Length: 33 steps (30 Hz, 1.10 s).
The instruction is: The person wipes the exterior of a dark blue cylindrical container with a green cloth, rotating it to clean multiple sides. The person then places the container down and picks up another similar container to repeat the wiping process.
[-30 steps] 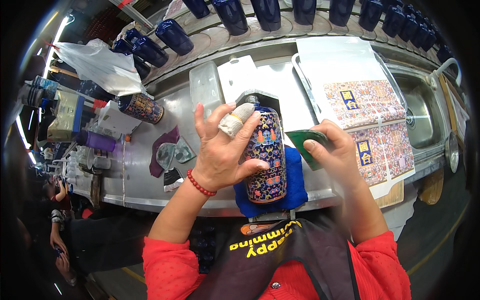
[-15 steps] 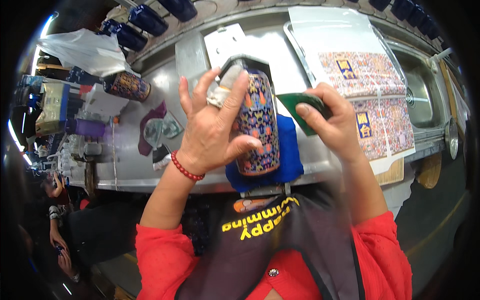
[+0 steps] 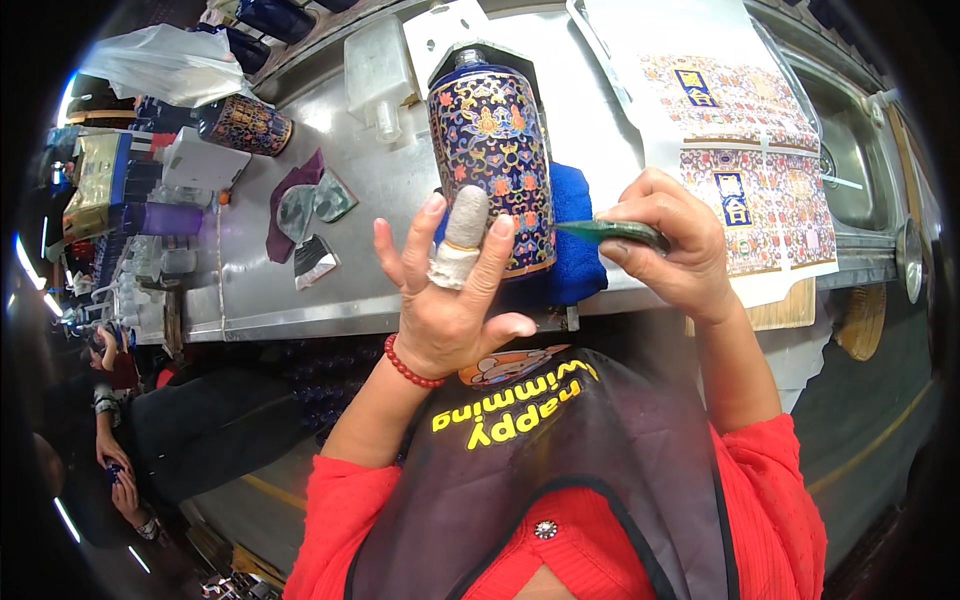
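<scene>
"What's hard to make out?"

"The lower left part of the patterned bottle (image 3: 490, 150), at the middle of the frame with its neck toward the top, hides behind the left hand (image 3: 448, 300). The bottle also covers part of the blue cloth (image 3: 577, 205). At the upper left, dark blue bottles (image 3: 275, 18) are cut off by the edge."

"And the left hand's grip?"

"Fingers spread, thumb apart, one finger in a grey cover (image 3: 467, 220). It closes on nothing; whether the fingertips touch the bottle, I can't tell."

"The right hand (image 3: 680, 245)?"

"Right of centre, pinching a flat green piece (image 3: 612, 230) between thumb and fingers. It's nearly edge-on, its tip by the bottle's lower right side; contact is unclear."
</scene>
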Each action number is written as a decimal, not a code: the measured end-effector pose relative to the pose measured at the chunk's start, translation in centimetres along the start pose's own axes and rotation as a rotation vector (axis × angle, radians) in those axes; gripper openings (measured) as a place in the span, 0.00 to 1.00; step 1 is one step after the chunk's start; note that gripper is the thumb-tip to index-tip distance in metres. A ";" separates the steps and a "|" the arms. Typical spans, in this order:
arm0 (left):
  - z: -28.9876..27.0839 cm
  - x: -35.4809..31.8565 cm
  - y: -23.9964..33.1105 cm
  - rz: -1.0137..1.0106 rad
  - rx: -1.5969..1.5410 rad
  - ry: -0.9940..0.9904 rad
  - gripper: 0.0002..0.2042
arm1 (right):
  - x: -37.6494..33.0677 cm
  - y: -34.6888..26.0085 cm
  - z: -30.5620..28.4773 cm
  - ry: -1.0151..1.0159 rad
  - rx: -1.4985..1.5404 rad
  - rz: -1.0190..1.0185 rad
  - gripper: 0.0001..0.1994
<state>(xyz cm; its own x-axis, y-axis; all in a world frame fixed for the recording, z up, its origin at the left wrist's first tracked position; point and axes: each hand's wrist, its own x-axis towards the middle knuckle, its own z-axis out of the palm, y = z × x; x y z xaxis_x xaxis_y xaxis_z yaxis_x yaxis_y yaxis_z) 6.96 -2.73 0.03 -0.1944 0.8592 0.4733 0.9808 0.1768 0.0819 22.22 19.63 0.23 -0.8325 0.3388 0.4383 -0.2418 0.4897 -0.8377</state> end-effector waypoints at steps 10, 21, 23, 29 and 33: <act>1.4 0.0 -0.9 -0.097 -0.170 0.140 0.38 | 0.9 -1.1 0.5 -0.076 -0.022 -0.072 0.09; 1.0 -0.2 -0.8 -0.380 -0.806 0.119 0.38 | -0.8 -1.6 2.3 -0.089 0.327 0.460 0.09; 0.9 0.4 -0.8 -0.384 -0.786 0.114 0.38 | -1.0 -1.4 2.5 -0.057 0.304 0.427 0.09; 0.2 1.0 -0.1 -0.430 -0.719 0.073 0.39 | -1.2 -1.3 2.7 -0.046 0.304 0.411 0.09; 0.1 1.2 0.0 -0.457 -0.710 0.057 0.40 | -1.3 -1.2 2.8 -0.044 0.287 0.426 0.09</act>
<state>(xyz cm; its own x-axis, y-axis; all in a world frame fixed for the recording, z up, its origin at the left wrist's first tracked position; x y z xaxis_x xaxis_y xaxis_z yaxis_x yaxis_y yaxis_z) 6.70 -1.62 0.52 -0.5918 0.7475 0.3019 0.5853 0.1409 0.7985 22.18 16.32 -0.21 -0.9054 0.4236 0.0294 0.0019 0.0734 -0.9973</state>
